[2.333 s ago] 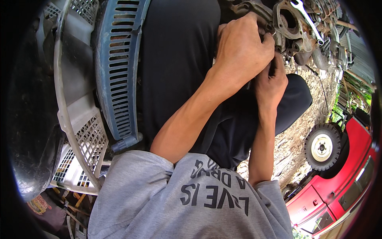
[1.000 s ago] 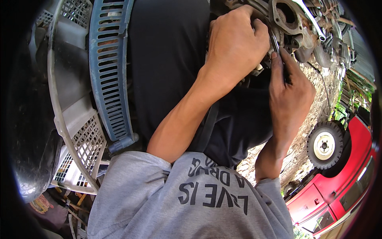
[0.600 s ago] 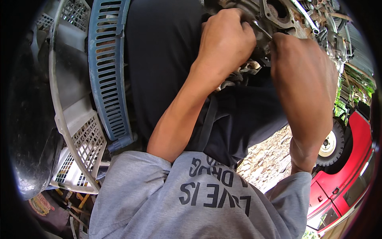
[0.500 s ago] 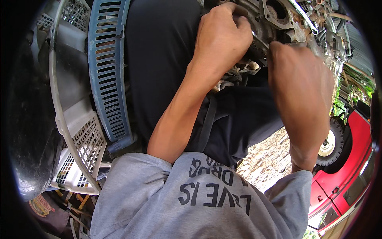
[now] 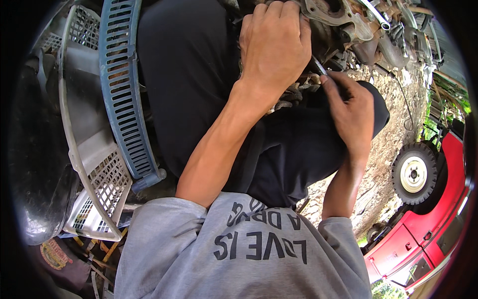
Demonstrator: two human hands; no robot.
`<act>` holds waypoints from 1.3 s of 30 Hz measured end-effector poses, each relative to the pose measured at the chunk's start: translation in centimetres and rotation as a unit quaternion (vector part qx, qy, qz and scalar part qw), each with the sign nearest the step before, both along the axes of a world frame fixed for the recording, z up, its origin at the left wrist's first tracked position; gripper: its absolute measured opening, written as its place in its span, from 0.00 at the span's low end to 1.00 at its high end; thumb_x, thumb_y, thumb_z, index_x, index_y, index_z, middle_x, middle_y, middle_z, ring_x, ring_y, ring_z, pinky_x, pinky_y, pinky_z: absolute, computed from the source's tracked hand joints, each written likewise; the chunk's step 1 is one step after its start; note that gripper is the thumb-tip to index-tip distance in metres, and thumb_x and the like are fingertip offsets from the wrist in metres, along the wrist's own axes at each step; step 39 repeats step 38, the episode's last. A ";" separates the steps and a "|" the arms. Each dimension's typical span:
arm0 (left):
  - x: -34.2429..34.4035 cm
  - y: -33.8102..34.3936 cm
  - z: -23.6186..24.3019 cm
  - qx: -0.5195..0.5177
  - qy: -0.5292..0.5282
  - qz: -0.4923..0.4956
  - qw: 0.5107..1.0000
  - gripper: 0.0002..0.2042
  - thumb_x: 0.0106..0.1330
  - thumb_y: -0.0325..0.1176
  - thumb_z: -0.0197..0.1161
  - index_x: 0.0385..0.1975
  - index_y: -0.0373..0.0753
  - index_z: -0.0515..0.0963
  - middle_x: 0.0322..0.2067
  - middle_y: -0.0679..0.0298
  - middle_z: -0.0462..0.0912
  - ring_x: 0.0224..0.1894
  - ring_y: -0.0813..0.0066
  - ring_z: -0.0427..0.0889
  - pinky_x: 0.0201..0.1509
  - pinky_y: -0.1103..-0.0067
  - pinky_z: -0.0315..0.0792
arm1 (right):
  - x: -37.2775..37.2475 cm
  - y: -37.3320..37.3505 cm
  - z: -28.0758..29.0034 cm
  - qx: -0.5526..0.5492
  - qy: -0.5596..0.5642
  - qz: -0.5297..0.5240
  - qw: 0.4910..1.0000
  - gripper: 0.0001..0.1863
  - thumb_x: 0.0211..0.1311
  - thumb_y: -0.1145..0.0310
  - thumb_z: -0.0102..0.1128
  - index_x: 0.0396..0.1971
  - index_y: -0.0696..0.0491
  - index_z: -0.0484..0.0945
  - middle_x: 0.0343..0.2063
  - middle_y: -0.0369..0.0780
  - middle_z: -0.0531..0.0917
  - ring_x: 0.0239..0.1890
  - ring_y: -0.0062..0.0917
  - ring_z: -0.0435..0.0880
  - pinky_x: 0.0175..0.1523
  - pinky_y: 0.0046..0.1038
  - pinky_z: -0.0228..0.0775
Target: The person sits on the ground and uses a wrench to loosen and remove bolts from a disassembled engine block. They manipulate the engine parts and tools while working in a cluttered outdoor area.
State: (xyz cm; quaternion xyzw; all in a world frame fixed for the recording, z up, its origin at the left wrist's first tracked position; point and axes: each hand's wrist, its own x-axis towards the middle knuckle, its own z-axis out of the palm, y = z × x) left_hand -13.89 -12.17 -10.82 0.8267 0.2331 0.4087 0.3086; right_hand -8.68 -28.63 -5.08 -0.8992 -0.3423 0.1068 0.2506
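Note:
My left hand (image 5: 276, 47) is closed over dark, greasy metal machine parts at the top, its knuckles up and its fingertips out of sight. To its right, lower down, my right hand (image 5: 351, 112) pinches a slim metal tool (image 5: 319, 66) between thumb and fingers. The tool points up and left toward the metal parts near my left hand; its far end is hidden, so its exact kind does not show. Beyond both hands lies a metal flange (image 5: 323, 17) with a large opening. A shiny wrench (image 5: 377, 15) rests across the parts beside it.
My dark-trousered legs (image 5: 194, 74) frame the work. At left stand a blue slotted plastic crate (image 5: 119, 94) and a pale plastic basket (image 5: 107, 174). Rough stony ground (image 5: 391, 114) lies at right, with a red vehicle (image 5: 416, 236) and its wheel (image 5: 414, 174) beyond.
My right hand has moved down and turned, away from the metal parts, with the slim tool still in it. My left hand has shifted slightly over the parts. The view has swung a little.

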 end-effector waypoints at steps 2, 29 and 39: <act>0.3 -0.4 -0.1 0.010 0.015 0.016 1.000 0.04 0.65 0.28 0.58 0.31 0.34 0.74 0.29 0.51 0.78 0.35 0.47 0.77 0.42 0.58 0.71 | -0.2 -0.1 -1.1 0.040 0.082 -0.034 0.995 0.12 0.67 0.66 0.65 0.42 0.59 0.85 0.18 0.42 0.78 0.20 0.18 0.69 0.28 0.25 0.64; 0.0 -0.3 -0.4 -0.081 0.092 -0.001 0.992 0.18 0.75 0.40 0.50 0.47 0.30 0.79 0.38 0.52 0.85 0.41 0.55 0.82 0.50 0.68 0.72 | -1.8 0.4 -4.6 0.205 0.097 -0.054 0.973 0.08 0.66 0.68 0.61 0.30 0.57 0.80 0.15 0.46 0.80 0.21 0.45 0.82 0.29 0.41 0.74; -0.3 1.8 -0.2 -0.215 0.083 -0.054 0.972 0.17 0.75 0.39 0.51 0.47 0.32 0.81 0.35 0.61 0.81 0.37 0.74 0.74 0.45 0.77 0.69 | -2.3 1.1 -5.0 0.226 0.146 -0.082 0.960 0.10 0.67 0.65 0.62 0.37 0.57 0.79 0.16 0.46 0.82 0.22 0.46 0.83 0.29 0.43 0.75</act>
